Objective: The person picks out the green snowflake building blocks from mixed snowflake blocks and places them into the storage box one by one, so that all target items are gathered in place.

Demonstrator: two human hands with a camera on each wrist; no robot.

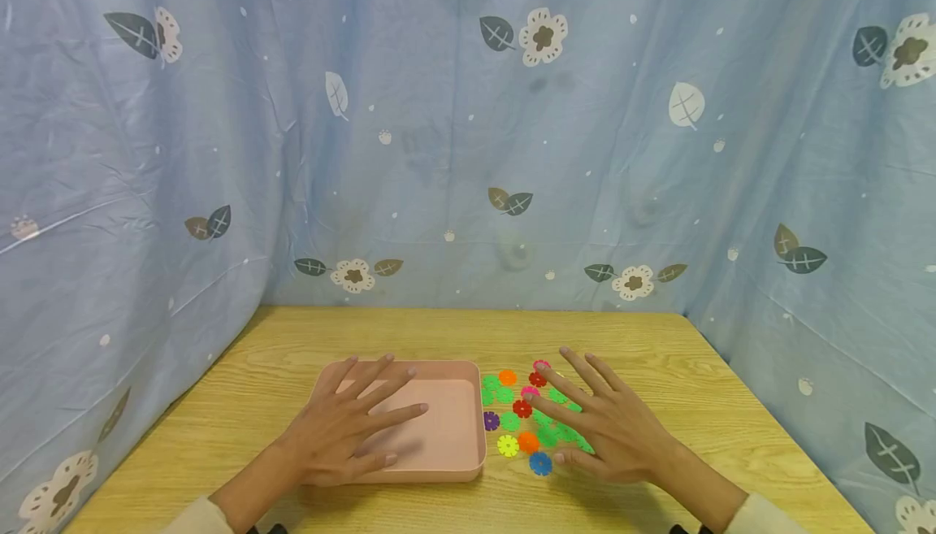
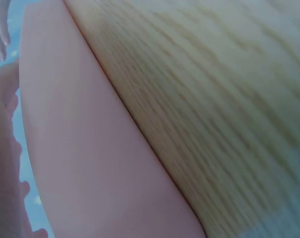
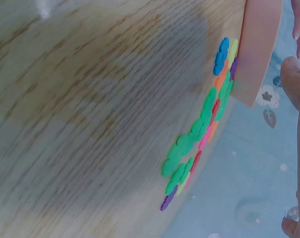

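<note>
Wood table (image 1: 621, 335), backed by a blue curtain (image 1: 439, 128). Right hand (image 1: 614, 420) spread wide, nothing held; discs (image 1: 546, 436) scattered on the table below it and to its left. Left hand (image 1: 340, 428) spread wide too, nothing held, suspended over the tray (image 1: 448, 424)'s left side. Tray placed just left of discs.

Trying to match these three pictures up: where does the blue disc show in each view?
Head: the blue disc lies low, right of centre, just left of the right hand.
Left wrist: not in this picture.
Right wrist: the blue disc is in the upper right part, left of the pink tray.
Shared landmark: the pink tray, left of the disc in the head view and filling much of the left side in the left wrist view.
</note>
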